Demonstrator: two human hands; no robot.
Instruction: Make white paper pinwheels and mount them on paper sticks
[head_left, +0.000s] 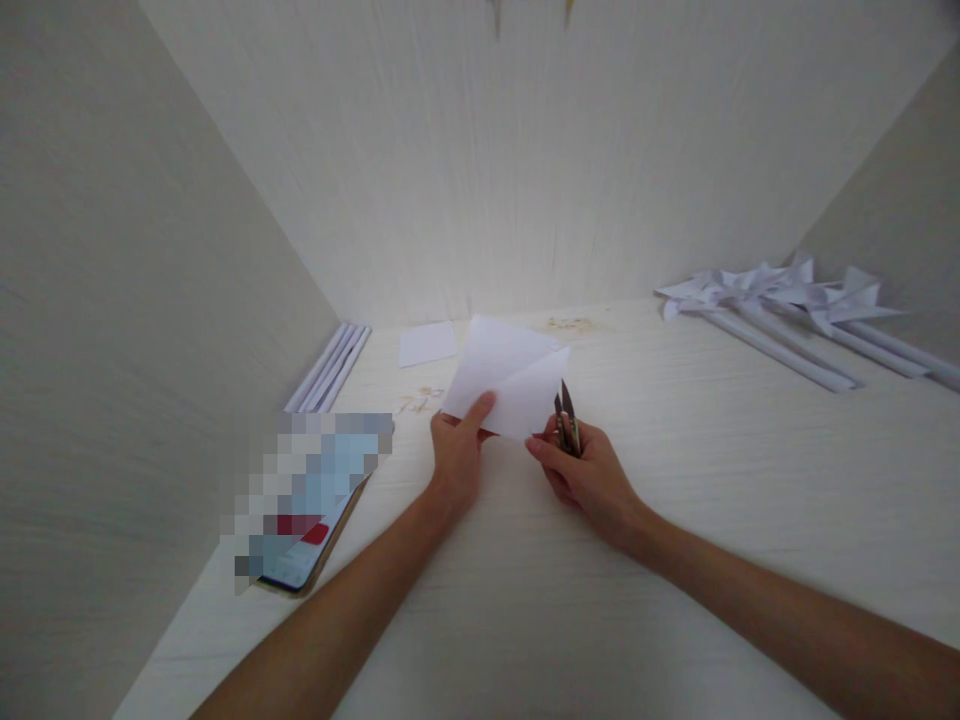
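Observation:
A white sheet of paper (506, 375) is pinched at its lower left edge by my left hand (456, 455), thumb on top and fingers underneath. One slit or fold line runs inward from the sheet's right corner. In my right hand (589, 475) is a small pair of thread snips (568, 420), blades pointing up and slightly apart. The right thumb and fingertips are at the sheet's lower right corner; I cannot tell whether they grip it.
Left of my hands lie rolled paper sticks (328, 368) and a partly blurred phone (315, 515). A small paper piece (427, 343) lies by the back wall. Tiny yellowish bits (574, 324) are scattered near it. Several paper pinwheels (780, 300) on sticks lie at right.

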